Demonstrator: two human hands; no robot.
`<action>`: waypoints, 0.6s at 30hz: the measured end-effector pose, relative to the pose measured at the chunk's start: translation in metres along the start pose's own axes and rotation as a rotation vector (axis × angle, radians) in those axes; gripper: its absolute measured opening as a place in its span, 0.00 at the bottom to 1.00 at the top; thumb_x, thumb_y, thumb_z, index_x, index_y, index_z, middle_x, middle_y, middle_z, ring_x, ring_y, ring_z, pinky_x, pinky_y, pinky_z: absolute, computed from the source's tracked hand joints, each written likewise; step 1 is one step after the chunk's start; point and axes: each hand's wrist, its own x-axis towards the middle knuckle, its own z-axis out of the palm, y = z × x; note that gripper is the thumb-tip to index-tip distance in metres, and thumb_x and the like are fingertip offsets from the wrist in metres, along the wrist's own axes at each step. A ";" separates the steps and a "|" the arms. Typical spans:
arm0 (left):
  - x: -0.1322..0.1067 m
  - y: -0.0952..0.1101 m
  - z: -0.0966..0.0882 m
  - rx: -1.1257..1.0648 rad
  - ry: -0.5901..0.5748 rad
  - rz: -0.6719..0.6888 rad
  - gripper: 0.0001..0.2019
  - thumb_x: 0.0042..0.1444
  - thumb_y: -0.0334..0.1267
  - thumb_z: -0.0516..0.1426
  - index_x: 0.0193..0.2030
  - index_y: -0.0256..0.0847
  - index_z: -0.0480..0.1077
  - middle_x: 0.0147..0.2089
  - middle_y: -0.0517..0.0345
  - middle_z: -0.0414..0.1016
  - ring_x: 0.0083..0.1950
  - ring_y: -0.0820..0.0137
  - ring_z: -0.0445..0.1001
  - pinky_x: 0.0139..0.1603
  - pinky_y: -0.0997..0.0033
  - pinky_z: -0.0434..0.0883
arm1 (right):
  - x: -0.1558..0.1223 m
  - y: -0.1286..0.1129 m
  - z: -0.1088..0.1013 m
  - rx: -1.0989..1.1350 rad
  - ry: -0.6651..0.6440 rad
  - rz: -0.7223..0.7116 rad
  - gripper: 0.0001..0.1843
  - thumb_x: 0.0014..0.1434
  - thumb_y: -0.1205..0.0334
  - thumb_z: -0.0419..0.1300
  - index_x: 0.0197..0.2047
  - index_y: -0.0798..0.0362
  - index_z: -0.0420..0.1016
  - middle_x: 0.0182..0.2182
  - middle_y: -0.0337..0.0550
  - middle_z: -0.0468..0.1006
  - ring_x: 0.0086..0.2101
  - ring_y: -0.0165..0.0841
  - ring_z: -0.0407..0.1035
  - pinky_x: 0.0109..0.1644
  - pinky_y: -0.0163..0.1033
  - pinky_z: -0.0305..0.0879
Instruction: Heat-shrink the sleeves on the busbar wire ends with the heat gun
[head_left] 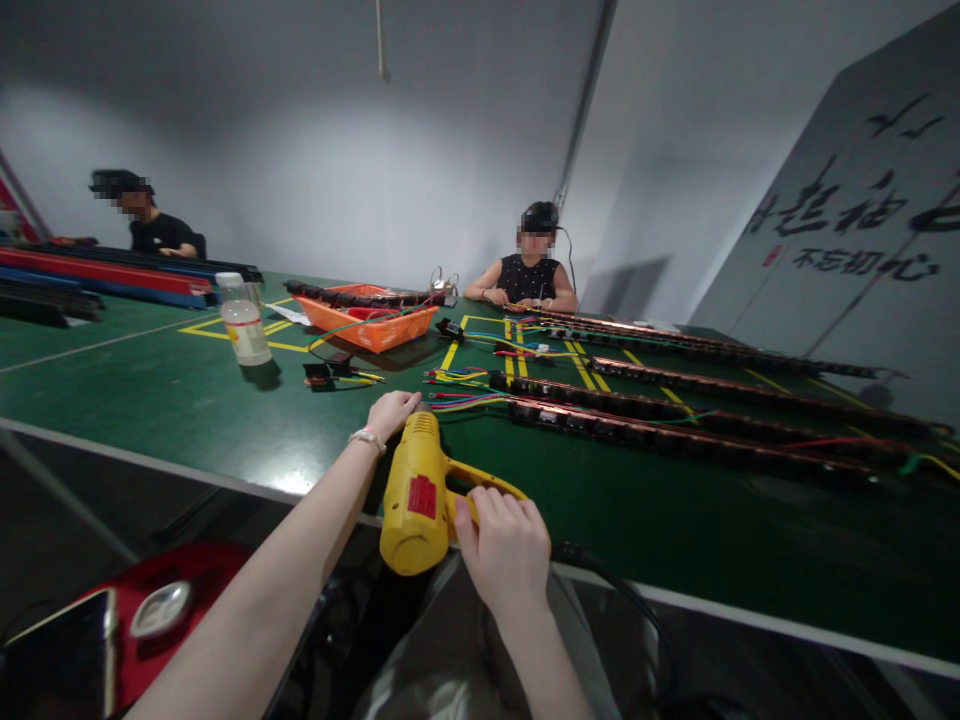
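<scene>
Right hand is closed on the yellow plastic heat gun, left hand beside its nozzle, grip unclear — work on the thin multicoloured wires seems under way, not finished.

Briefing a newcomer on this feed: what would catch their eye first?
The yellow heat gun, front and center, its handle in the right hand. The left hand is by the gun's nozzle end, near colored wires. Beyond, left of center on the green table, sits an orange basket.

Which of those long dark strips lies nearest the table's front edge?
The frontmost strip, its wires ending near the left hand; the other strips lie farther back.
</scene>
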 end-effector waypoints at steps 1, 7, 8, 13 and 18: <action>0.000 0.000 0.000 0.001 -0.001 0.004 0.26 0.60 0.52 0.42 0.39 0.38 0.76 0.39 0.49 0.78 0.38 0.67 0.73 0.30 0.75 0.57 | 0.000 0.001 0.001 0.004 0.005 -0.003 0.18 0.64 0.57 0.43 0.28 0.51 0.67 0.24 0.39 0.70 0.28 0.31 0.61 0.37 0.39 0.46; -0.002 0.001 0.002 0.029 0.012 0.016 0.25 0.60 0.52 0.42 0.39 0.40 0.76 0.41 0.50 0.78 0.42 0.66 0.73 0.33 0.75 0.60 | 0.001 0.022 0.002 0.058 0.045 -0.023 0.19 0.64 0.57 0.43 0.28 0.51 0.68 0.23 0.37 0.71 0.28 0.29 0.63 0.36 0.38 0.46; -0.002 0.001 0.003 0.035 0.012 0.021 0.25 0.60 0.52 0.42 0.39 0.41 0.76 0.41 0.50 0.78 0.42 0.66 0.73 0.33 0.75 0.60 | 0.001 0.027 0.001 0.066 0.046 -0.022 0.19 0.64 0.57 0.43 0.28 0.51 0.69 0.23 0.37 0.72 0.28 0.29 0.63 0.36 0.38 0.46; -0.002 0.001 0.004 0.046 0.028 0.033 0.25 0.60 0.52 0.43 0.38 0.41 0.76 0.40 0.50 0.78 0.41 0.66 0.74 0.35 0.75 0.61 | 0.003 0.053 -0.005 0.059 0.028 -0.011 0.19 0.64 0.57 0.44 0.28 0.52 0.69 0.24 0.37 0.74 0.28 0.27 0.65 0.36 0.37 0.47; -0.001 0.000 0.004 0.043 0.026 0.034 0.24 0.59 0.51 0.43 0.39 0.42 0.76 0.41 0.51 0.78 0.42 0.65 0.73 0.35 0.75 0.61 | 0.001 0.076 -0.012 0.010 -0.003 0.022 0.18 0.64 0.57 0.44 0.30 0.51 0.71 0.27 0.36 0.77 0.30 0.27 0.68 0.36 0.36 0.48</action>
